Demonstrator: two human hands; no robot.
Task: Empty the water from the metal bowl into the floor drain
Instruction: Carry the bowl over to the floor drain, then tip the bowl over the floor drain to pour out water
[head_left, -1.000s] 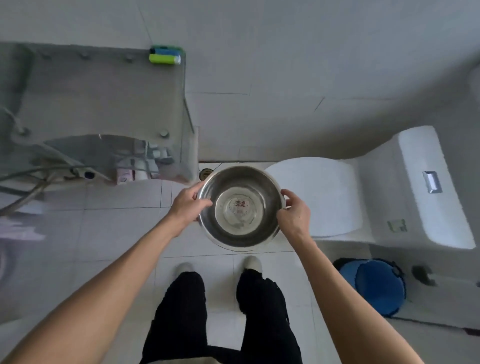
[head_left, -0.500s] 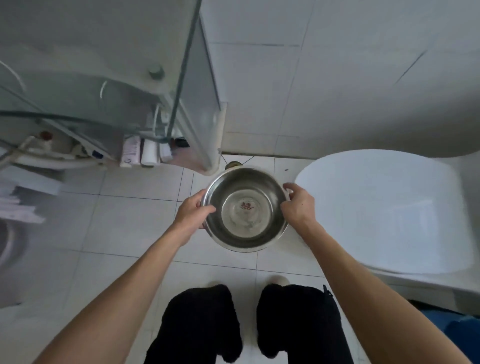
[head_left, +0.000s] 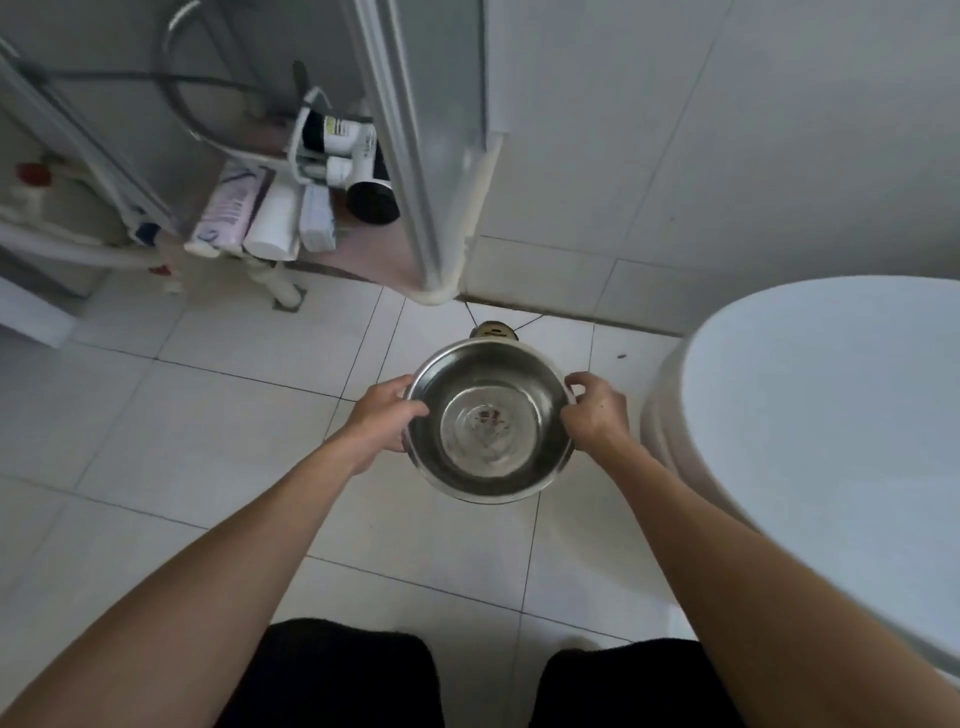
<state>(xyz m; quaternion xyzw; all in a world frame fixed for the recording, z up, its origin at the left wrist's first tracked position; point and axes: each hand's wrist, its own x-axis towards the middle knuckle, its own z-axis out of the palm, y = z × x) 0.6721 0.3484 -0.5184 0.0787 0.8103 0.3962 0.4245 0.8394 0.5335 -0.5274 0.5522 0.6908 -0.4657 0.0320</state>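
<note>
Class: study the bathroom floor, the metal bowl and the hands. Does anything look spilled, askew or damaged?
Nothing stands out. The metal bowl is held roughly level by the left hand and right hand, just short of the floor drain; no spill shows on the floor tiles.

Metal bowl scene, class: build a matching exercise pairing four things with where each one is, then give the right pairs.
Things:
1. metal bowl
2. floor drain
3. toilet
4. bottles

Places:
A. beside the right hand, at the frame's right
B. behind the glass, upper left
C. held by the rim in both hands, left hand included
D. just beyond the bowl's far rim

Pairs: 1-C, 2-D, 3-A, 4-B
</note>
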